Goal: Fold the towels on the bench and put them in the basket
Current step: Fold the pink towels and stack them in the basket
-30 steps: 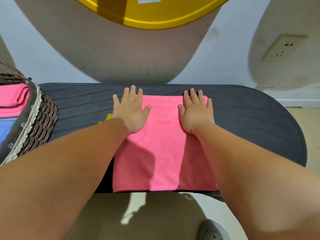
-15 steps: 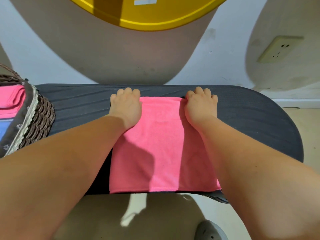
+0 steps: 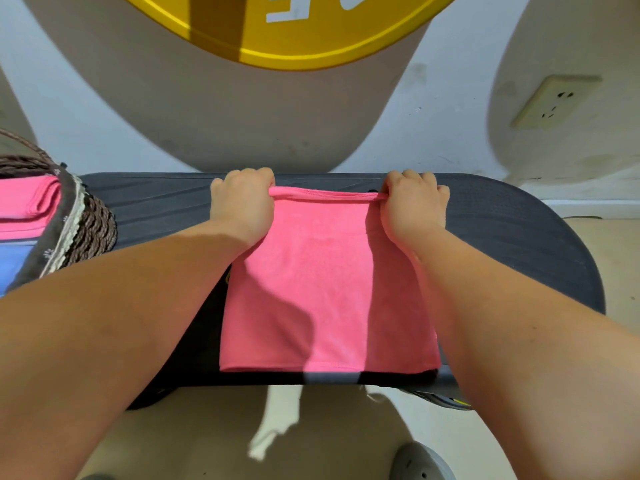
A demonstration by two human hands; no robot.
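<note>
Basket [image 3: 71, 220]: pink towel [image 3: 24, 202], blue towel [image 3: 14, 268] inside; bench towel [image 3: 329, 282] held.

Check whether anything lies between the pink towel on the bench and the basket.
Nothing visible does. The left hand and right hand grip the far edge of the pink towel. Only bare bench lies between it and the basket at the left, which already holds folded towels.

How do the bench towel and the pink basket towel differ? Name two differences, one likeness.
The bench towel lies broad and flat on the bench; the basket towel sits folded small in the basket. The left hand and right hand grip the bench towel; nothing touches the basket towel. Both are pink.
</note>
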